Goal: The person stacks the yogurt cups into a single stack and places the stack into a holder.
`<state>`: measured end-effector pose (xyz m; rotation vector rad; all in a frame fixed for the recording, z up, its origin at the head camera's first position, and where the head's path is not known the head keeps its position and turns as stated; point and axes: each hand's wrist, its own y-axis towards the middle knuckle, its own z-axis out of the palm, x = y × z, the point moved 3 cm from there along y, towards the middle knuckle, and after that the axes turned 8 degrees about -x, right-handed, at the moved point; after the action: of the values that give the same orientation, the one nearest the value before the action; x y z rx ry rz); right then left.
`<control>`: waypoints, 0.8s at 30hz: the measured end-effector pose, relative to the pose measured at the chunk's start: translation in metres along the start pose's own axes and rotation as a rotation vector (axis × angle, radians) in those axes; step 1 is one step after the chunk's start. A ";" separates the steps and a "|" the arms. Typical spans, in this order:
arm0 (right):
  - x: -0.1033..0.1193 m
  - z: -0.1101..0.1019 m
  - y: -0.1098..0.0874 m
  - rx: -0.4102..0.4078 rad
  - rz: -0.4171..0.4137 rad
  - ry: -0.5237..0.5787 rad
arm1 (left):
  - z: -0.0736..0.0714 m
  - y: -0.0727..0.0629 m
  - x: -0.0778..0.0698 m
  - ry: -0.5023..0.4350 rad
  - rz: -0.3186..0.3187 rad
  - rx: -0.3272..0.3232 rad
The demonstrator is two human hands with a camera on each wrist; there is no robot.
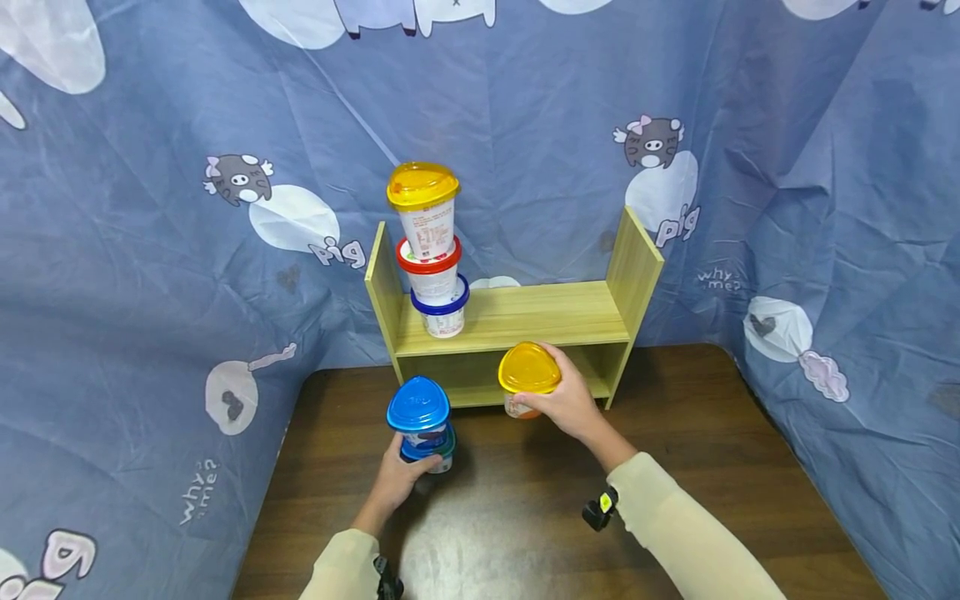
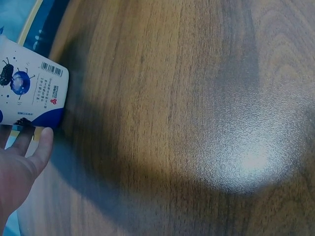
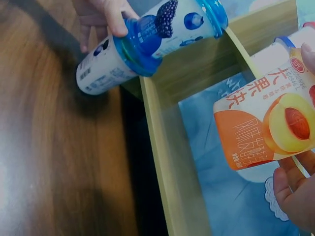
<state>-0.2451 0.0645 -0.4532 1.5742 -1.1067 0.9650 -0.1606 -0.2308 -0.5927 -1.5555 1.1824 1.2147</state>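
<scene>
My left hand point(image 1: 401, 475) grips a yogurt cup with a bright blue lid point(image 1: 418, 405), thumb and fingers curled low around it. Right beneath that cup is a second yogurt cup point(image 1: 444, 461) with a blue-green lid; in the right wrist view both tilt together, blackberries and blueberries printed on the upper one point(image 3: 170, 29). Part of a white cup side point(image 2: 34, 83) with a barcode shows by the fingers in the left wrist view. My right hand point(image 1: 566, 400) holds a yellow-lidded yogurt cup point(image 1: 529, 371) in front of the shelf, its peach label point(image 3: 275, 118) facing the wrist camera.
A small wooden shelf point(image 1: 525, 312) with two side panels stands at the back of the brown table point(image 1: 510, 517). On its upper board's left end are three stacked cups: blue-lidded point(image 1: 444, 321), red-lidded point(image 1: 435, 286) and yellow-lidded point(image 1: 429, 225) on top. Blue printed cloth point(image 1: 510, 142) hangs around.
</scene>
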 end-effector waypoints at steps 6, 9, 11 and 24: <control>0.011 0.011 0.004 -0.006 -0.011 0.006 | 0.000 0.002 0.003 -0.007 0.002 0.000; 0.007 0.019 0.007 0.005 -0.014 0.019 | 0.000 0.002 0.004 -0.012 0.001 0.004; -0.001 0.025 0.011 0.011 -0.018 0.029 | -0.001 0.003 0.004 -0.008 0.004 0.007; -0.003 0.051 0.022 0.005 -0.045 -0.032 | -0.002 0.004 0.005 -0.005 -0.004 0.002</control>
<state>-0.2633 0.0123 -0.4623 1.6168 -1.0868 0.9162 -0.1635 -0.2342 -0.5977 -1.5524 1.1763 1.2136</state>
